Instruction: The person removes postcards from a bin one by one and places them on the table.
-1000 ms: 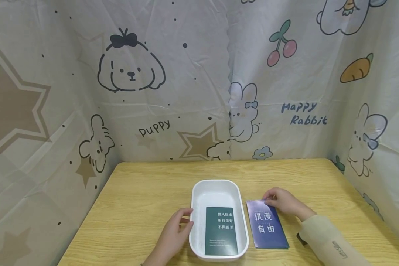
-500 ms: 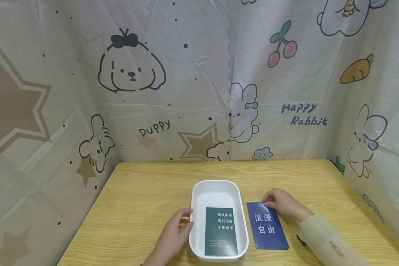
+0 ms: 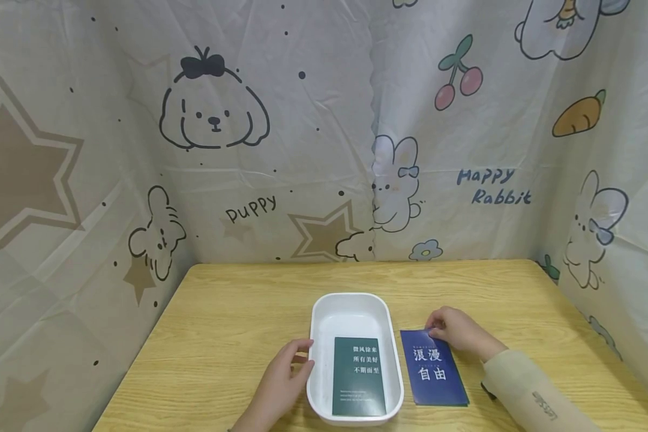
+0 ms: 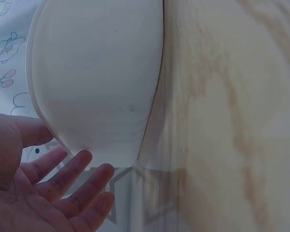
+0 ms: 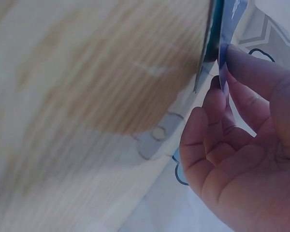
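A white rectangular tray [image 3: 354,303] with rounded corners stands on the table. Inside it lies a dark green card [image 3: 357,383] with white Chinese characters. My left hand [image 3: 284,375] touches the tray's left side with its thumb and fingertips; the fingers look loosely extended in the left wrist view. To the right of the tray is a blue card [image 3: 437,390] with large white characters. My right hand [image 3: 461,330] pinches its far edge between thumb and fingers. In the right wrist view, the blue card's end is slightly apart from a darker green card [image 5: 210,38] beneath it.
The wood-grain table [image 3: 237,312] stretches behind and to both sides of the tray. A pale curtain [image 3: 313,150] printed with cartoon animals encloses the table's back and sides. A small dark object [image 3: 488,390] shows beside the right sleeve.
Glare on the far end of the blue card has faded, and that end sits very slightly lower. Both hands and the tray stay nearly still.
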{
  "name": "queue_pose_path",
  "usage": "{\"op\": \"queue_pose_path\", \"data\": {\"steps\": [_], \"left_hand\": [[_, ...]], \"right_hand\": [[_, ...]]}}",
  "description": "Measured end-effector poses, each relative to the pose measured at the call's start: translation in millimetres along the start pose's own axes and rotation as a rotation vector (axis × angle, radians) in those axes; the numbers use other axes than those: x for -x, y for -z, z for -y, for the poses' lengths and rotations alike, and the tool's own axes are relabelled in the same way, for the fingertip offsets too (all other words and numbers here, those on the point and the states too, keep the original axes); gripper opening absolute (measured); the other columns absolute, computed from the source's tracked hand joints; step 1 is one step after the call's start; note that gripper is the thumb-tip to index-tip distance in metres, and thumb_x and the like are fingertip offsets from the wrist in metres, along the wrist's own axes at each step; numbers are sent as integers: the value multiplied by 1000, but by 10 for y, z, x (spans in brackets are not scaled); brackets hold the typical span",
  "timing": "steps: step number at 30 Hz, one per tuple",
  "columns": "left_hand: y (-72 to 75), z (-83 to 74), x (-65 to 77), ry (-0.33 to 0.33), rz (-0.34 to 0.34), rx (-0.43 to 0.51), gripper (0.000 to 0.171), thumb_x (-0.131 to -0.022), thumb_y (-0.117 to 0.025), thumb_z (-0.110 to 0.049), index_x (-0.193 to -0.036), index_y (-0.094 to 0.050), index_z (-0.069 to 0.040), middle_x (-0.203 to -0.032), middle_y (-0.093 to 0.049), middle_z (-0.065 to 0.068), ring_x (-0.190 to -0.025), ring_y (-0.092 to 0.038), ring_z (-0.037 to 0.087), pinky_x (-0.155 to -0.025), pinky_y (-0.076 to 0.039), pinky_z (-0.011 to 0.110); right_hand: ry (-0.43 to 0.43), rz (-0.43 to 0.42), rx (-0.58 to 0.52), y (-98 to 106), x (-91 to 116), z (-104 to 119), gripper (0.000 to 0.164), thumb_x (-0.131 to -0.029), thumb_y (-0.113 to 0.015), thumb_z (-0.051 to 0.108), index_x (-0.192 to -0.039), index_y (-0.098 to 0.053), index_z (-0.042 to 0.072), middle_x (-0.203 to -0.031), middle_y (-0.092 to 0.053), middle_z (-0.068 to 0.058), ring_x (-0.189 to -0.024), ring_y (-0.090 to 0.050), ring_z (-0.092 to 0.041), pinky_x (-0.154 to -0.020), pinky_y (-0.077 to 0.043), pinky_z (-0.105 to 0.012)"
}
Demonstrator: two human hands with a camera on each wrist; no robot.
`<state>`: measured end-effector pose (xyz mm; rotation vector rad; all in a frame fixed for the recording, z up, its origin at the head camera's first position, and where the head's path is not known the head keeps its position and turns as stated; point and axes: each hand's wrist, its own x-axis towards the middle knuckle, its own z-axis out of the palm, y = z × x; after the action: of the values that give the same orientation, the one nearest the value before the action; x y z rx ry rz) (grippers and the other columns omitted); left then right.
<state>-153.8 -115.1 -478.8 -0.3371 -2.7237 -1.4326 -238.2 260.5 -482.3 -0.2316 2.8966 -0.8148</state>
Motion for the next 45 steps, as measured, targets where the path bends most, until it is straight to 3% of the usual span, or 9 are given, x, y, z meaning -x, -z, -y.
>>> {"op": "queue_pose_path", "data": {"steps": [24, 45], "left_hand": [[-7, -29, -13, 3, -3, -3, 33, -92, -59, -17, -124, -56, -10, -122, -61, 12, -98, -58, 22, -85, -52, 48], [-18, -28, -16, 19, 5, 4, 33, -92, -59, -16, -125, -55, -9, -120, -61, 13, -98, -58, 21, -86, -51, 50]], "right_hand": [[-20, -64, 120, 3, -1, 29, 11, -79, -74, 14, -81, -63, 14, -77, -56, -1, -71, -49, -18, -67, -48, -37], [-43, -63, 100, -70, 4, 26, 6, -85, -69, 12, -83, -63, 14, -72, -56, -1, -67, -50, -16, -62, -47, -33]]}}
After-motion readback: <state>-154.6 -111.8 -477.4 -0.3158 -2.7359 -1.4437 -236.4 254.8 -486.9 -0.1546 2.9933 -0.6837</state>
